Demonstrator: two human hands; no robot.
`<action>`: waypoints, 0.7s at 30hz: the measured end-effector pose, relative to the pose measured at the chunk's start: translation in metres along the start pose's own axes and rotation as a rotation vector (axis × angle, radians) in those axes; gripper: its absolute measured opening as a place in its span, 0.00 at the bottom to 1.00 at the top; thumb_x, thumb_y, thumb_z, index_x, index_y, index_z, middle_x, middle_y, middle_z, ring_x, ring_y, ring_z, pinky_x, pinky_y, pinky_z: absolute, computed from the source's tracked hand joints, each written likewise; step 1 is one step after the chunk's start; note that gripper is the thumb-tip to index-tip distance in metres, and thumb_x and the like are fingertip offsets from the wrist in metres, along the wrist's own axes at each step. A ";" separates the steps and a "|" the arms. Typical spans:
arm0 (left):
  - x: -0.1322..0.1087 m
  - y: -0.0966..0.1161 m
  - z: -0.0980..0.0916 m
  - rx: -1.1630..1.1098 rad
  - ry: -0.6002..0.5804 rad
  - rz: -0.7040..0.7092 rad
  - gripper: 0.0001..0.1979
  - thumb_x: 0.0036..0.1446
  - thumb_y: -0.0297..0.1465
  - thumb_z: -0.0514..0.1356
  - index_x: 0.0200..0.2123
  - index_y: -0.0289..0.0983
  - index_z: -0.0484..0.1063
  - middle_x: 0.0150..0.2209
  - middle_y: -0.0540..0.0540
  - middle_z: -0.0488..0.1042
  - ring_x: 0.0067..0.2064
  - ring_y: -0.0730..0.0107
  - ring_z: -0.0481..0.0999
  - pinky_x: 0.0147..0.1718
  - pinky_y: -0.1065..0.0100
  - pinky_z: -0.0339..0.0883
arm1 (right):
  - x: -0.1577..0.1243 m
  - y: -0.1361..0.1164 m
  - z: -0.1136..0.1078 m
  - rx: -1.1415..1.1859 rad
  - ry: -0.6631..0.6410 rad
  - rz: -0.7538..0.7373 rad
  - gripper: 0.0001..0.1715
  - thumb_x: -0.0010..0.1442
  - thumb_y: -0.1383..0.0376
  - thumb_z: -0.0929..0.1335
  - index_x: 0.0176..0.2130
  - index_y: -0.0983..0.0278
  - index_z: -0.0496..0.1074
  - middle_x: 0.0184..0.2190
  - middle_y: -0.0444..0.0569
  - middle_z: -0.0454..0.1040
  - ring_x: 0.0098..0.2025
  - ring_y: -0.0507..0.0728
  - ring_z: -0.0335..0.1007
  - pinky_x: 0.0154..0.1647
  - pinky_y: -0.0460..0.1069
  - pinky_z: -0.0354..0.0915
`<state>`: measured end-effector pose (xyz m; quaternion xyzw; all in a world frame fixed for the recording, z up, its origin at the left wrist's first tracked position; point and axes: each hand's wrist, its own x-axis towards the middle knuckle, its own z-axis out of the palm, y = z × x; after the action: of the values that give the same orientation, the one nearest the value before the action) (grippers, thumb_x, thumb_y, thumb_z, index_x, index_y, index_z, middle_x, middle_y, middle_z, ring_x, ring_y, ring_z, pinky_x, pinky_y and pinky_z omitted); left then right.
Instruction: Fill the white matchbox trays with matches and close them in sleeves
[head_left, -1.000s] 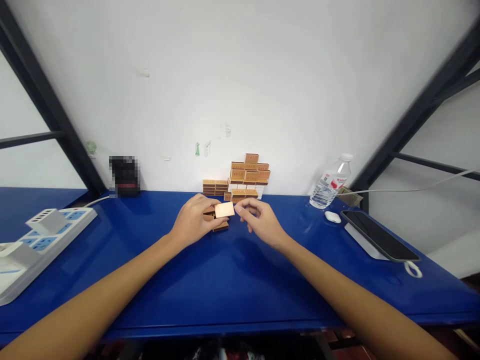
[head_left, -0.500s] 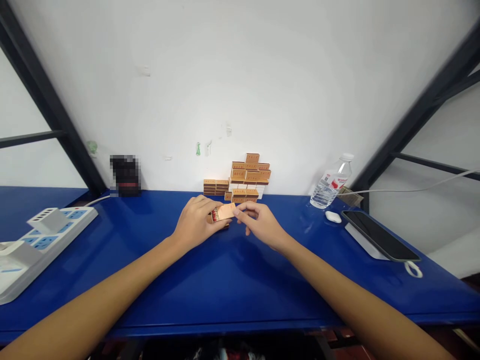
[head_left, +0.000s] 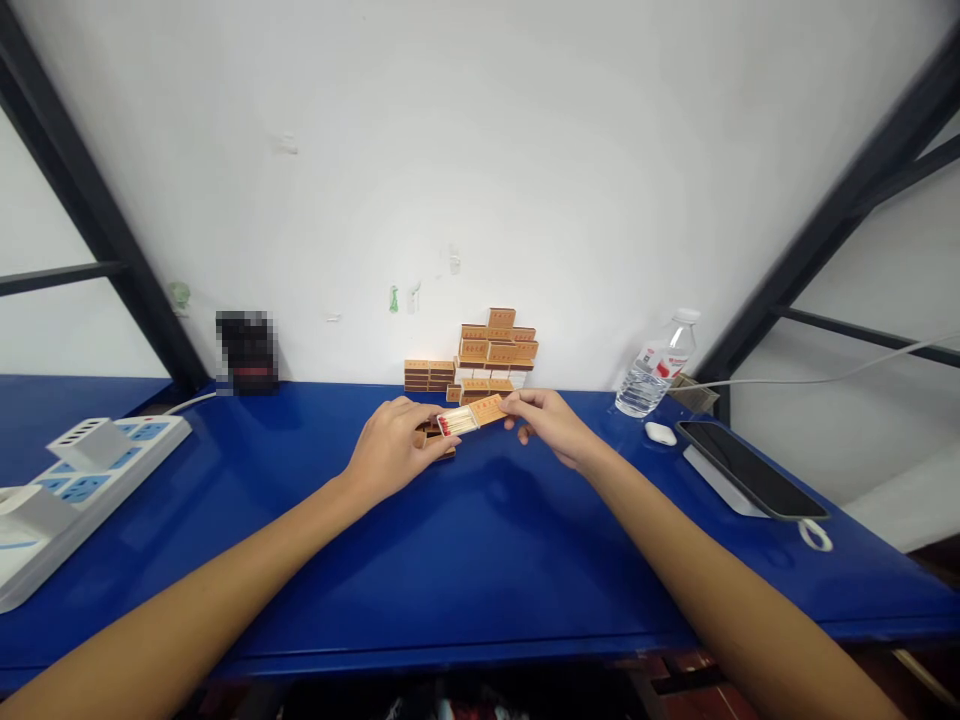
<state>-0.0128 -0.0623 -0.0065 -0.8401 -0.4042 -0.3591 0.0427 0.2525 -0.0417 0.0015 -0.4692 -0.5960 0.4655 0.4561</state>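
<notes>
A matchbox tray (head_left: 457, 421) full of red-tipped matches sticks out of its orange sleeve (head_left: 488, 409). My left hand (head_left: 394, 440) grips the tray's left end between thumb and fingers. The sleeve's right end is pinched by my right hand (head_left: 546, 420). Beneath my left fingers, partly hidden, more matchboxes (head_left: 444, 452) lie on the blue table. Behind, against the wall, stands a stepped stack of matchboxes (head_left: 499, 350), with a lower stack (head_left: 429, 376) at its left.
On the left lie a white power strip (head_left: 142, 450) and a blurred black object (head_left: 247, 352). To the right are a water bottle (head_left: 656, 365), a white earphone case (head_left: 661, 433), a phone (head_left: 750, 470) and a cable (head_left: 816, 535). Dark metal posts flank the table (head_left: 450, 570).
The sleeve has slid right with my right hand, exposing more of the matches. My left hand has stayed nearly in place.
</notes>
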 end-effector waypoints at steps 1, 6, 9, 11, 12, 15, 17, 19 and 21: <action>0.000 0.000 0.000 0.005 -0.005 -0.003 0.18 0.60 0.44 0.69 0.48 0.39 0.79 0.40 0.44 0.82 0.41 0.58 0.77 0.40 0.58 0.70 | 0.003 0.000 -0.008 -0.011 0.015 0.005 0.17 0.53 0.54 0.75 0.33 0.66 0.77 0.25 0.47 0.73 0.23 0.49 0.62 0.19 0.43 0.60; -0.001 0.004 -0.001 -0.001 -0.066 0.065 0.17 0.61 0.43 0.68 0.49 0.40 0.79 0.39 0.44 0.81 0.41 0.57 0.77 0.40 0.58 0.69 | 0.018 0.012 -0.068 -0.213 0.167 0.075 0.17 0.56 0.54 0.74 0.31 0.66 0.75 0.19 0.43 0.68 0.19 0.48 0.56 0.17 0.44 0.51; -0.003 0.012 0.000 -0.086 -0.204 0.157 0.16 0.62 0.44 0.67 0.47 0.40 0.79 0.39 0.44 0.81 0.43 0.57 0.77 0.41 0.58 0.69 | 0.028 0.031 -0.096 -0.452 0.320 0.153 0.19 0.60 0.54 0.73 0.28 0.66 0.75 0.16 0.43 0.66 0.17 0.48 0.55 0.18 0.45 0.50; -0.006 0.019 0.001 -0.149 -0.306 0.185 0.16 0.62 0.45 0.67 0.47 0.40 0.79 0.39 0.44 0.81 0.44 0.57 0.77 0.42 0.59 0.69 | 0.037 0.045 -0.103 -0.551 0.399 0.154 0.20 0.62 0.53 0.72 0.29 0.67 0.75 0.20 0.47 0.72 0.19 0.49 0.59 0.20 0.46 0.54; -0.007 0.022 0.003 -0.173 -0.346 0.191 0.17 0.61 0.45 0.68 0.46 0.40 0.80 0.40 0.44 0.80 0.44 0.57 0.77 0.43 0.59 0.69 | 0.043 0.051 -0.103 -0.579 0.414 0.150 0.20 0.63 0.53 0.71 0.30 0.67 0.76 0.22 0.49 0.75 0.20 0.50 0.62 0.22 0.46 0.56; -0.011 0.027 0.006 -0.216 -0.410 0.208 0.19 0.59 0.46 0.68 0.47 0.40 0.80 0.40 0.44 0.80 0.44 0.58 0.76 0.43 0.60 0.69 | 0.060 0.064 -0.097 -0.655 0.438 0.127 0.17 0.64 0.56 0.72 0.32 0.68 0.77 0.29 0.53 0.80 0.25 0.52 0.69 0.27 0.46 0.59; -0.012 0.028 0.008 -0.227 -0.421 0.227 0.19 0.59 0.46 0.69 0.47 0.40 0.80 0.41 0.44 0.80 0.45 0.58 0.76 0.44 0.60 0.69 | 0.068 0.068 -0.092 -0.705 0.447 0.101 0.14 0.63 0.58 0.73 0.33 0.68 0.78 0.32 0.55 0.81 0.30 0.54 0.72 0.31 0.46 0.60; -0.012 0.026 0.009 -0.219 -0.418 0.244 0.19 0.59 0.46 0.68 0.47 0.40 0.80 0.42 0.43 0.80 0.47 0.57 0.75 0.46 0.59 0.69 | 0.072 0.068 -0.089 -0.783 0.421 0.065 0.13 0.62 0.58 0.74 0.37 0.67 0.79 0.36 0.55 0.82 0.34 0.55 0.73 0.34 0.47 0.59; -0.013 0.024 0.010 -0.205 -0.422 0.250 0.20 0.58 0.47 0.69 0.46 0.39 0.80 0.43 0.43 0.80 0.48 0.56 0.75 0.48 0.58 0.69 | 0.071 0.068 -0.088 -0.868 0.394 0.041 0.13 0.63 0.60 0.73 0.42 0.67 0.80 0.37 0.54 0.82 0.36 0.56 0.74 0.36 0.48 0.59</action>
<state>0.0048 -0.0832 -0.0164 -0.9398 -0.2587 -0.2070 -0.0837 0.3377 0.0483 -0.0449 -0.7074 -0.6281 0.0848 0.3128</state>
